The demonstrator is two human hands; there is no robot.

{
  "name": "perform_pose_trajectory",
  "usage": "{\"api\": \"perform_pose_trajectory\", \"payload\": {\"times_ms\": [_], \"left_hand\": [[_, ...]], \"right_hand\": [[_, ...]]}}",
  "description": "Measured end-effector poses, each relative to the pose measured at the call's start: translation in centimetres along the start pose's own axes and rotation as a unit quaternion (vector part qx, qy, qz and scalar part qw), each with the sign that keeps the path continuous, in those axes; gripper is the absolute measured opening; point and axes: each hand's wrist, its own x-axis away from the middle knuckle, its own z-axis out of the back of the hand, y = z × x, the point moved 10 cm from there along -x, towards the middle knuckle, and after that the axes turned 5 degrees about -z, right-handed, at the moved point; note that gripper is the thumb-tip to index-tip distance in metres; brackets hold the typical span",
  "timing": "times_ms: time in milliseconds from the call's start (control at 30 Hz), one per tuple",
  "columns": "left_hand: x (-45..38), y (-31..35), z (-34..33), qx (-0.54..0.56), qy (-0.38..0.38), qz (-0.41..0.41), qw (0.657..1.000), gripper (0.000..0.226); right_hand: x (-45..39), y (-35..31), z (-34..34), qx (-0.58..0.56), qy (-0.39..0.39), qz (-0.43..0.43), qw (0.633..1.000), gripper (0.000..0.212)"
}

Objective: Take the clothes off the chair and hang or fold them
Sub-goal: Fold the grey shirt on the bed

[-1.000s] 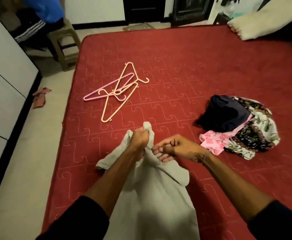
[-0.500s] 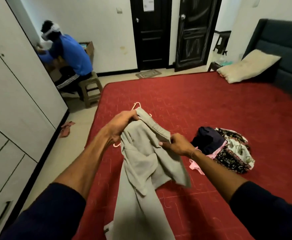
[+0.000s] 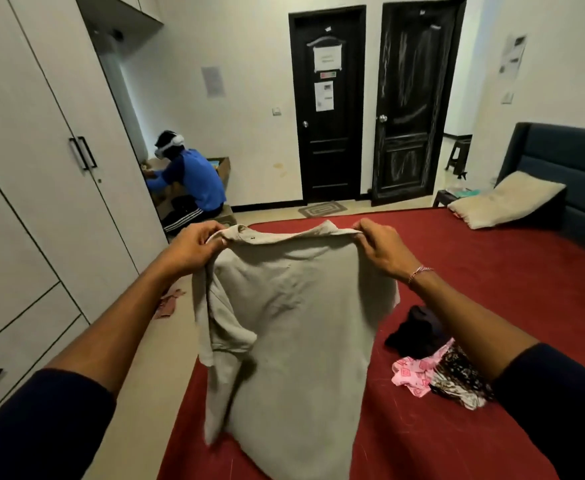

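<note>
Both hands are now up high and wide apart, and the pale grey-beige cotton shirt (image 3: pixel 291 323) that was bunched between them half a second ago now hangs open and flat. The left hand (image 3: pixel 194 247) pinches the shirt's top edge at one shoulder, with fingers curled round the cloth. The right hand (image 3: pixel 379 249) pinches the other shoulder the same way. A thin bracelet (image 3: pixel 419 273) sits on the right wrist. The shirt hangs at the middle of the view, over the big red bed cover (image 3: pixel 491 289), and its bottom edge reaches down near the cover at 6 o'clock. One short sleeve droops on the left side.

At 4 o'clock a small heap of clothes (image 3: pixel 436 362), dark, pink and flowery, lies on the bed. A cream pillow (image 3: pixel 502 199) leans at 2 o'clock. Two black wooden doors (image 3: pixel 329 109) stand at 12 o'clock. A person in a blue top (image 3: pixel 194 178) sits at 10 o'clock beside the tall white wardrobe (image 3: pixel 34 161).
</note>
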Motion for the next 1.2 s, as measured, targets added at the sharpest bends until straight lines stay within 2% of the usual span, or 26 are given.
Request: {"api": "perform_pose_trajectory", "payload": {"times_ms": [67, 133, 233, 300, 400, 600, 700, 767, 833, 900, 967, 1033, 1100, 1167, 1200], "left_hand": [[1.2, 0.9, 2.4, -0.101, 0.057, -0.033, 0.993, 0.011], [2.9, 1.4, 4.7, -0.152, 0.140, -0.056, 0.977, 0.010], [5.5, 1.2, 6.7, -0.144, 0.241, -0.041, 0.959, 0.015], [6.5, 0.4, 7.4, -0.116, 0.282, -0.008, 0.952, 0.019], [7.2, -0.6, 7.7, -0.070, 0.299, 0.037, 0.951, 0.029], [9.1, 1.1, 8.3, -0.024, 0.309, 0.078, 0.948, 0.032], [10.8, 1.1, 9.3, -0.017, 0.332, 0.093, 0.939, 0.029], [12.0, 2.6, 10.2, -0.048, 0.323, 0.003, 0.945, 0.023], [13.3, 5.6, 10.0, -0.177, 0.245, -0.172, 0.937, 0.018], [14.8, 6.9, 8.7, -0.317, 0.156, -0.308, 0.884, 0.031], [15.5, 6.9, 8.1, -0.383, 0.112, -0.356, 0.845, 0.039], [15.1, 6.9, 8.2, -0.415, 0.110, -0.333, 0.839, 0.032], [14.2, 6.2, 9.8, -0.372, 0.160, -0.227, 0.886, 0.013], [13.6, 4.2, 11.2, -0.211, 0.209, -0.081, 0.951, 0.012], [13.3, 3.0, 10.8, -0.107, 0.200, -0.018, 0.974, 0.012]], "right_hand": [[0.2, -2.2, 2.4, 0.002, 0.059, 0.040, 0.997, 0.014], [0.8, -4.2, 4.2, 0.037, 0.106, 0.070, 0.991, 0.020], [2.0, -7.2, 5.6, 0.079, 0.134, 0.121, 0.980, 0.022], [2.8, -8.8, 5.8, 0.091, 0.124, 0.134, 0.979, 0.028], [3.9, -10.1, 6.0, 0.084, 0.108, 0.122, 0.983, 0.037], [6.6, -10.8, 6.2, 0.023, 0.160, 0.036, 0.986, 0.021], [8.2, -12.2, 5.7, 0.050, 0.138, 0.034, 0.989, 0.020], [9.3, -13.1, 6.3, 0.074, 0.128, 0.045, 0.988, 0.021], [10.4, -13.1, 7.6, 0.092, 0.131, 0.042, 0.986, 0.021], [11.4, -12.9, 9.3, 0.108, 0.141, 0.043, 0.983, 0.018], [12.0, -13.2, 10.3, 0.125, 0.144, 0.054, 0.980, 0.017], [12.2, -13.7, 10.7, 0.140, 0.151, 0.067, 0.976, 0.018], [11.8, -14.0, 10.7, 0.149, 0.153, 0.069, 0.974, 0.020], [11.4, -14.5, 10.6, 0.152, 0.142, 0.063, 0.976, 0.022], [11.2, -14.8, 10.4, 0.157, 0.134, 0.060, 0.977, 0.023]]}}
